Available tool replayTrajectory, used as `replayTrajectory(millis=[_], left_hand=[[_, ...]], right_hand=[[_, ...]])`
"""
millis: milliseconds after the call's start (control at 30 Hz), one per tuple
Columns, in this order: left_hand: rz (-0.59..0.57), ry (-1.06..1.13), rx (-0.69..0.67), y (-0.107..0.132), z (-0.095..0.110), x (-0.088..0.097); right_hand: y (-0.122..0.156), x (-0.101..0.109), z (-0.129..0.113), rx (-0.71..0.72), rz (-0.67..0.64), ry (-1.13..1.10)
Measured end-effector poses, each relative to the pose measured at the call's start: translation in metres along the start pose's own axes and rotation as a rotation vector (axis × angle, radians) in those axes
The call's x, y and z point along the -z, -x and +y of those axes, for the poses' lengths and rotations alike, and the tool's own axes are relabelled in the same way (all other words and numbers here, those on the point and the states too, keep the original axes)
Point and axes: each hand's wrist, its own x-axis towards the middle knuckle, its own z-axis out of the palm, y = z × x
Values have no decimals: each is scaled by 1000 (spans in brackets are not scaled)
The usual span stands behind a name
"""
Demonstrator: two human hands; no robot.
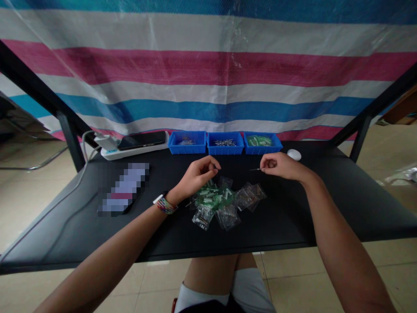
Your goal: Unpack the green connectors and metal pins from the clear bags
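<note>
In the head view my right hand [276,166] pinches a thin metal pin-like piece [255,169], which points left above the black table. My left hand [200,173] is closed, thumb and fingertips close together; what sits between them, if anything, is too small to make out. Just below my left hand lies a pile of small clear plastic packets [228,216] with little metal parts inside. Green packets [213,195] with pale pieces are heaped in its middle. Behind my hands stand a left blue bin [187,149], a middle blue bin [225,150] with metal pins, and a right blue bin [263,150] with green packets.
A white power strip [137,152] with a dark phone [142,140] on it stands at the back left. A blurred-out device [125,189] lies left of my hand. A white round object [294,154] is beyond my right wrist. Black frame bars flank the table [276,230].
</note>
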Motion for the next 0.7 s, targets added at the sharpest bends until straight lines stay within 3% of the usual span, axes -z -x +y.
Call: replayTrajectory(millis=[167,367,567,700], left_hand=[[-2,-35,26,0,-1,1],[-96,-160,58,2,4,0],[-79,-116,44,2,5,-6],[-45,-72,63,1,0,-7]], right_hand=[[-4,-36,-27,221,242,-46],[0,-76,-59,422,301,119],[4,-81,-63,441,311,137],[2,-83,-61,356,267,-29]])
